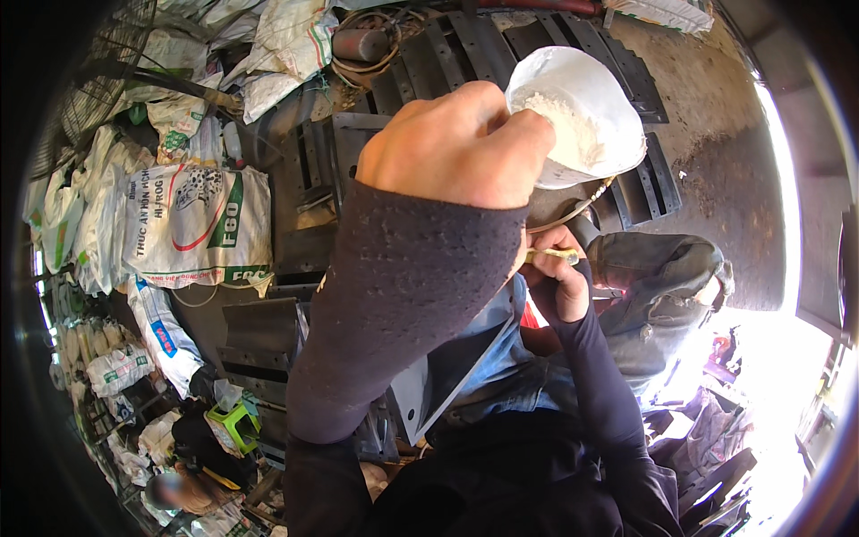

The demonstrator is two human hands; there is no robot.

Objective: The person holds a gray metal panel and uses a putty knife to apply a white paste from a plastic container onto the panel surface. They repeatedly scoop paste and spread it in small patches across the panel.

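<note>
My left hand [456, 148], in a dark sleeve, reaches forward with its fingers closed at the near-left rim of a white plastic container [626, 143]. The thumb overlaps the opening; the other fingertips are hidden. Pale powder [565, 134] lies inside the tilted container. Lower and to the right, my right hand [562, 273] is closed around a thin yellowish tube-like piece [559, 256]. Just beyond it runs a thin hose with a brass-coloured fitting [601, 190]. A grey metal plate [447, 394] leans against my legs, partly covered by my left arm.
Dark slotted metal parts [438, 58] lie in rows on the floor ahead. Printed sacks [201, 224] pile up at the left, near a green plastic stool [234, 425]. Another person [192, 488] is at the lower left. Coiled hose and a rusty cylinder [361, 45] lie at the back.
</note>
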